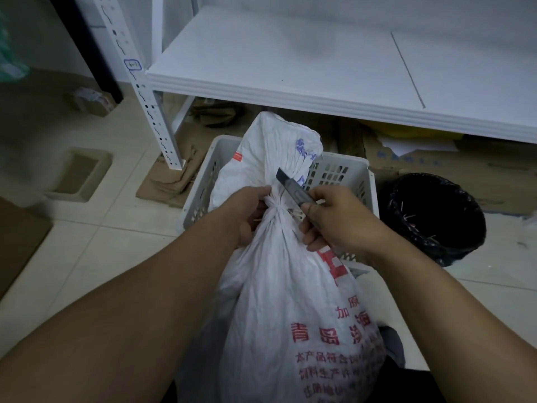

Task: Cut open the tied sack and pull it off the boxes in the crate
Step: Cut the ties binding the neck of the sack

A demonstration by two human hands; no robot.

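Observation:
A white woven sack [279,301] with red printing stands in a white perforated plastic crate [340,170]. Its neck is bunched and bound with a tie [278,205], and the loose top flops up above that. My left hand [247,212] grips the neck just left of the tie. My right hand [334,219] holds a utility knife [290,186], whose blade points up and left beside the tie. The boxes inside the sack are hidden.
A white metal shelf [290,82] overhangs the crate at the back. A black-lined bin [436,216] stands right of the crate. Flattened cardboard [171,181] lies under the shelf, and a shallow tray [78,175] sits on the tiled floor at left.

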